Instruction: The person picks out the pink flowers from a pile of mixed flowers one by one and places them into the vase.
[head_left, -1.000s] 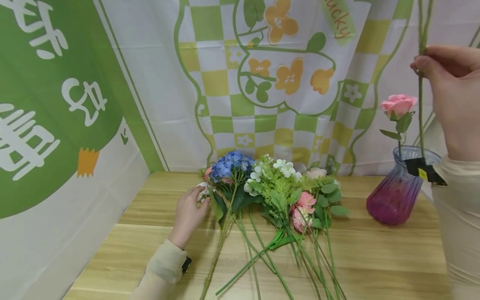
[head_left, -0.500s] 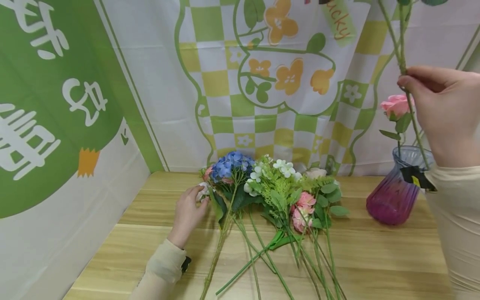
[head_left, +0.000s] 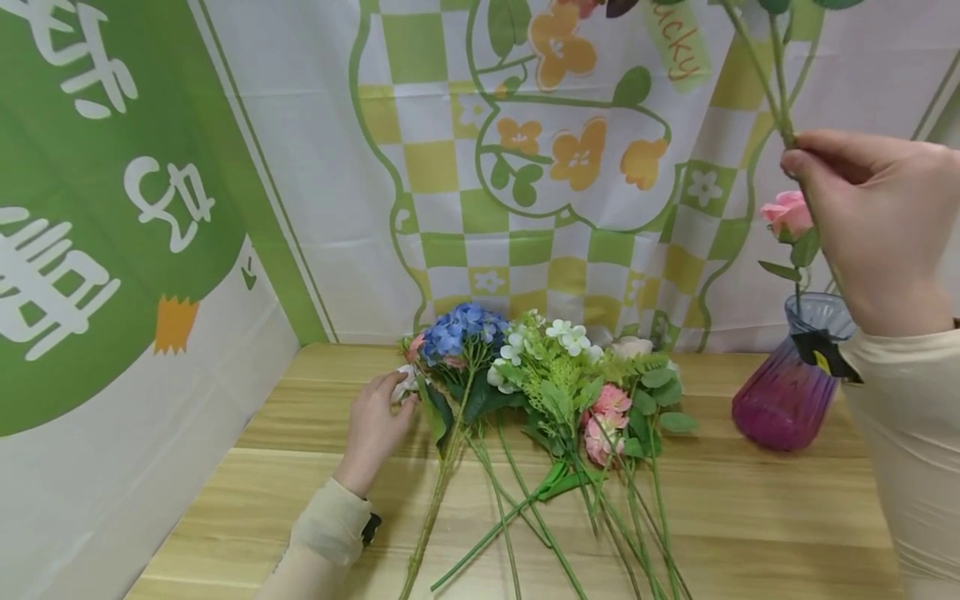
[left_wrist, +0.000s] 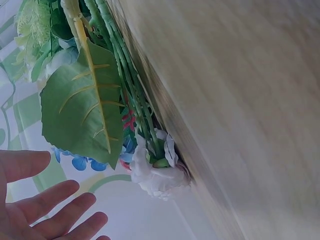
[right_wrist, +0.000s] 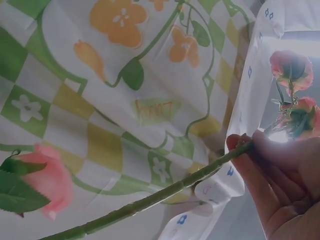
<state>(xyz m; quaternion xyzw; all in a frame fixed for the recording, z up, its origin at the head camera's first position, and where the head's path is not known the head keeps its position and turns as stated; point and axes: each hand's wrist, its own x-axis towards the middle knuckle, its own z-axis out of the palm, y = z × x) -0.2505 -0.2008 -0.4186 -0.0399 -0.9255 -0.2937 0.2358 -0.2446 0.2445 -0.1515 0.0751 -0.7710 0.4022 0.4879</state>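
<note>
My right hand [head_left: 885,229] pinches the green stem [right_wrist: 160,195] of a branching flower between thumb and fingertips, high at the right. Its coral-pink blooms [right_wrist: 299,117] show in the right wrist view. Below the pinch the stem slants down behind the hand, its lower end hidden. A glass vase [head_left: 783,404], blue at the top and magenta below, stands under this hand and holds one pink rose [head_left: 787,213]. On the table's left my left hand [head_left: 377,429] is spread with relaxed fingers beside a white flower [left_wrist: 157,177] and a large green leaf [left_wrist: 82,102].
Several artificial flowers lie on the wooden table [head_left: 292,475], stems toward me: a blue hydrangea [head_left: 463,332], white blossoms [head_left: 570,336], pink blooms [head_left: 604,433] and eucalyptus leaves [head_left: 663,392]. A printed cloth [head_left: 525,242] hangs behind, with a green panel [head_left: 112,208] at the left.
The right hand has moved left and somewhat lower with the pinched stem, whose upper branches now lean left, with leaves showing at the top. The left hand stays in place.
</note>
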